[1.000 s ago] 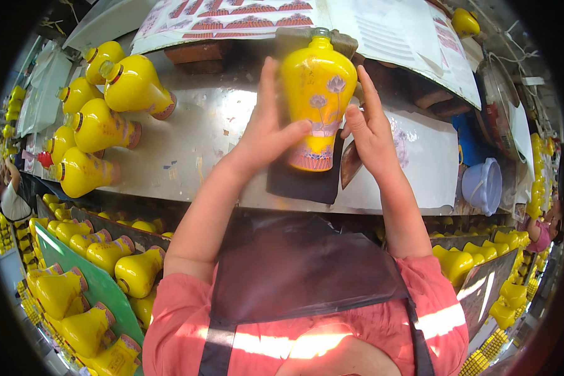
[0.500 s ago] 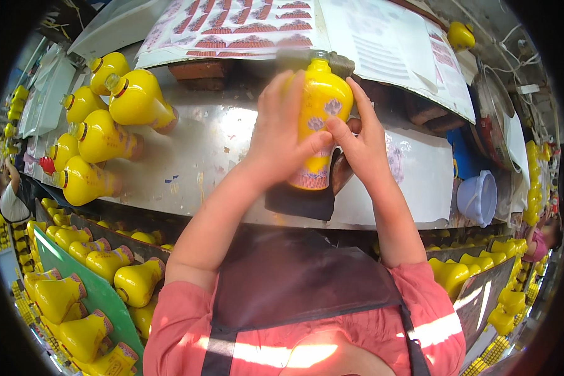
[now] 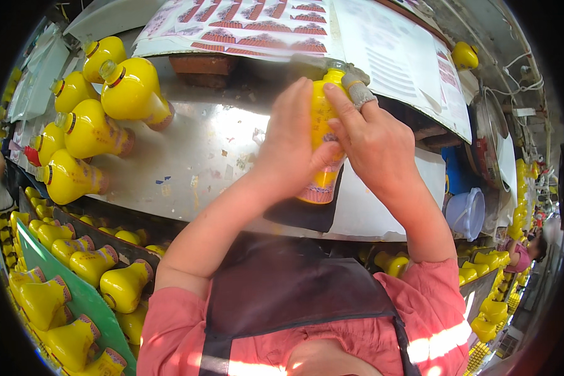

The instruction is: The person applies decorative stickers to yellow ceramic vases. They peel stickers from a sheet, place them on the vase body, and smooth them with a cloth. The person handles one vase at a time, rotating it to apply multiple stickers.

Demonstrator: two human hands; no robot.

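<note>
A glossy yellow bottle with purple floral prints and a patterned base band stands tilted between my two hands, over a dark cloth. Along its left side lies my left hand, fingers long against the body and thumb across the front; the fingertips are blurred. My right hand wraps the right side, with a finger pressing the front near the shoulder. A grey wrap covers one right finger, beside the bottle neck. Both hands hide much of the printed design.
Several yellow bottles stand at the left of the metal table. Printed decal sheets lie on a raised board at the back, with bricks under it. A pale bucket hangs right. More bottles fill trays near me.
My right hand has turned and moved up over the bottle's front, covering more of the prints. My left hand has slid along the side. The view has shifted slightly.
</note>
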